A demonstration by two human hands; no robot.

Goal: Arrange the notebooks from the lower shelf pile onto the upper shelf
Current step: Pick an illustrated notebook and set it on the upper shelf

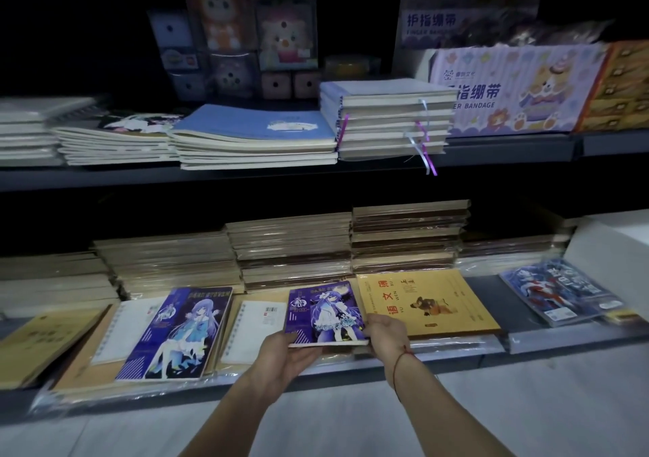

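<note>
Both hands at lower centre, left hand [286, 351] and right hand [384, 332] gripping a purple notebook [325, 311] by its near corners, above the lower shelf [474, 346]

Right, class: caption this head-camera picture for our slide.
Both hands hold a purple notebook at the lower shelf.

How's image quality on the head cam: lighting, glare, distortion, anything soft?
Head view: dim overall, the back of the upper shelf nearly black; wide-angle bend curves the shelf edges toward the frame sides; glare on the plastic-wrapped stacks; the toy boxes up top are soft. Both hands, left hand and right hand, and the purple notebook they hold are lit and readable.
</note>
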